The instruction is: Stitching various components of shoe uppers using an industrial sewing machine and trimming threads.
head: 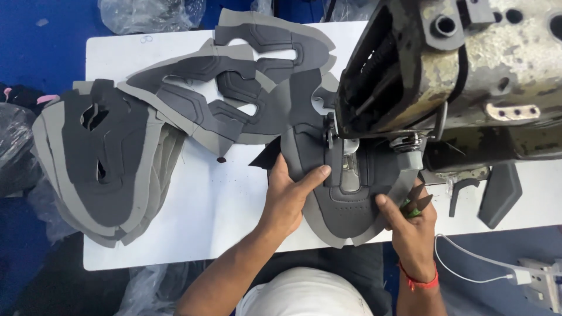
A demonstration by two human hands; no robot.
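I'm looking down at my left hand [291, 196] lying spread and flat on the near left edge of a grey shoe-upper piece [345, 210], thumb stretching toward the presser foot [349, 169]. My right hand [410, 225] is pressing the piece's right edge with its fingers while gripping small green-handled snips [417, 203] — a red band is circling that wrist. The piece is sitting on the white tabletop [228, 205] under the worn sewing machine [451, 76]. Farther off, stacks of grey cut pieces [111, 158] are lying left — more [257, 76] are fanning out behind.
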